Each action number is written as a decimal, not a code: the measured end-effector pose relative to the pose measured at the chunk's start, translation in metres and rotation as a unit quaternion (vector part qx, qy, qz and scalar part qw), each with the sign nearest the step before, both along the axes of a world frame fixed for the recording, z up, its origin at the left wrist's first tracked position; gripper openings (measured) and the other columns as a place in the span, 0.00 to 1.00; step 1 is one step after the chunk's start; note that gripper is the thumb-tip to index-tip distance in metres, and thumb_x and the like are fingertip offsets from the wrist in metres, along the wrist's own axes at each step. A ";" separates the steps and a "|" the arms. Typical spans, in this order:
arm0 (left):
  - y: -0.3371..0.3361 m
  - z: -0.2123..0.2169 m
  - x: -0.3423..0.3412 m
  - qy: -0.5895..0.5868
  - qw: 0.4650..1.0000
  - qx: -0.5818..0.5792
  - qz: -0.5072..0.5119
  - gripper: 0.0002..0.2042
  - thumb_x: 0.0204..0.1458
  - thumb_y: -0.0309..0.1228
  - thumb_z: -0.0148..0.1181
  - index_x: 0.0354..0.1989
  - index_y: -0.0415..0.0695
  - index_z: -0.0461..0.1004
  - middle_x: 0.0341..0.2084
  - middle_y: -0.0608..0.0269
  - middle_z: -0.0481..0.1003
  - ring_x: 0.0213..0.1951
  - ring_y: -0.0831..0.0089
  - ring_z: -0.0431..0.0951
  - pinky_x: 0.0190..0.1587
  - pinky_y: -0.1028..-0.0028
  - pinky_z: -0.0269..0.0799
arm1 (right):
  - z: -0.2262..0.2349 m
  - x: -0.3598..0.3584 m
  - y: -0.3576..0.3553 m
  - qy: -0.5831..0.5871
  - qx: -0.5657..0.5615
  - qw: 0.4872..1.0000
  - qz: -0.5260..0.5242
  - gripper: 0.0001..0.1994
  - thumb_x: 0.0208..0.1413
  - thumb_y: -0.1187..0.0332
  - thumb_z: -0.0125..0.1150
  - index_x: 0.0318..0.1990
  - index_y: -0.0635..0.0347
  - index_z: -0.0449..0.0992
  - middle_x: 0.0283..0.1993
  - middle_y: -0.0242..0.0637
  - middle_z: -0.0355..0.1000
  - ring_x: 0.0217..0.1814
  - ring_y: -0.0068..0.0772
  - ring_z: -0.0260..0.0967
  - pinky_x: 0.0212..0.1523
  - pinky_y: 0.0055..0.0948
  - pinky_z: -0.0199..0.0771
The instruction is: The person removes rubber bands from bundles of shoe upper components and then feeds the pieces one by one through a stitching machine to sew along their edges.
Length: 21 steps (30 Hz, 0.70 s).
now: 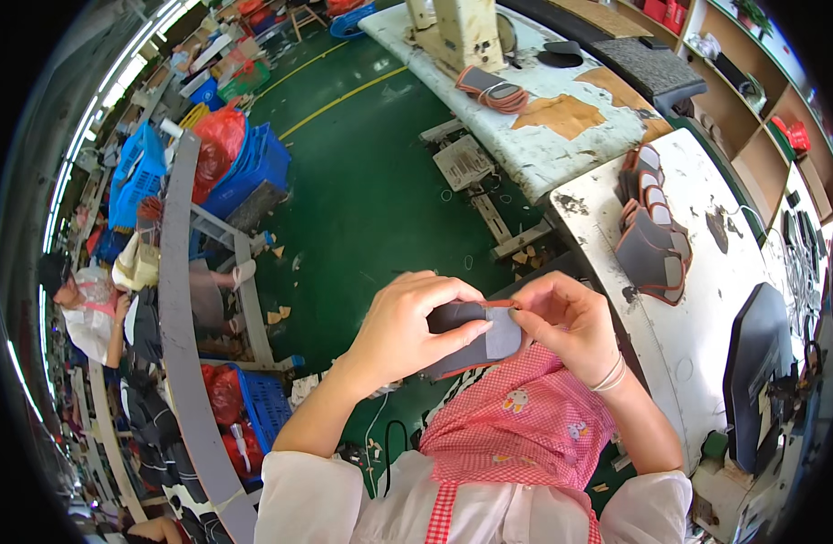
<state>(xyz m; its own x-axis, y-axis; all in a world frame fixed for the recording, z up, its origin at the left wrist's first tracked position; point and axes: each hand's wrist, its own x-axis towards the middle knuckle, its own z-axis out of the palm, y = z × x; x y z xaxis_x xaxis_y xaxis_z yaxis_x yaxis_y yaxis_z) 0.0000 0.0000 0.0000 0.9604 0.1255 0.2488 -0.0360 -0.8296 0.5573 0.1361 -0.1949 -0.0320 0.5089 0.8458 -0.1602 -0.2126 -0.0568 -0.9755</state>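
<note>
Over my lap, both hands hold a grey piece with orange-red edging [503, 339], which looks like a shoe upper. My left hand [407, 326] pinches its left side, thumb on top and fingers curled behind. At its upper right edge, my right hand [566, 325] grips the orange-red trim between thumb and fingertips. Part of the piece is hidden behind my left fingers. On the white table to my right lies a row of similar grey uppers [650, 249] with the same edging.
A white worktable [697, 195] stands close on my right. Beyond it, a longer table carries a machine [466, 36], a bundle of trimmed pieces [493, 89] and brown scraps [561, 115]. Leftward are a long grey rail [183, 272], blue crates [253, 172] and a seated person [95, 304].
</note>
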 end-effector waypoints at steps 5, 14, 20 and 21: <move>0.013 -0.001 -0.009 0.093 0.967 -0.235 0.011 0.12 0.48 0.30 0.74 0.38 0.40 0.82 0.30 0.61 0.82 0.32 0.73 0.82 0.38 0.74 0.77 | 0.012 -0.014 0.026 -0.455 0.092 0.884 -0.057 0.12 0.46 0.79 0.72 0.40 0.59 0.83 0.38 0.37 0.76 0.36 0.37 0.77 0.37 0.31 0.80; 0.016 -0.014 -0.025 0.125 0.955 -0.264 0.048 0.12 0.46 0.30 0.75 0.36 0.38 0.83 0.29 0.60 0.83 0.31 0.77 0.81 0.39 0.75 0.77 | -0.003 -0.029 0.042 -0.577 0.101 0.811 -0.012 0.08 0.46 0.77 0.69 0.35 0.63 0.79 0.32 0.37 0.75 0.33 0.39 0.77 0.35 0.33 0.79; 0.023 -0.024 -0.032 0.157 0.922 -0.352 0.039 0.10 0.48 0.30 0.75 0.36 0.39 0.84 0.29 0.63 0.83 0.32 0.79 0.80 0.39 0.76 0.75 | -0.018 -0.020 0.053 -0.369 0.071 0.927 -0.024 0.09 0.47 0.81 0.68 0.36 0.65 0.77 0.29 0.37 0.76 0.27 0.26 0.76 0.32 0.25 0.77; 0.025 -0.023 -0.035 0.158 0.922 -0.352 0.039 0.10 0.48 0.30 0.75 0.36 0.39 0.84 0.29 0.63 0.83 0.32 0.79 0.80 0.39 0.76 0.75 | -0.022 -0.010 0.054 -0.207 0.046 0.976 -0.048 0.06 0.52 0.80 0.67 0.38 0.66 0.77 0.31 0.32 0.78 0.30 0.19 0.75 0.34 0.22 0.78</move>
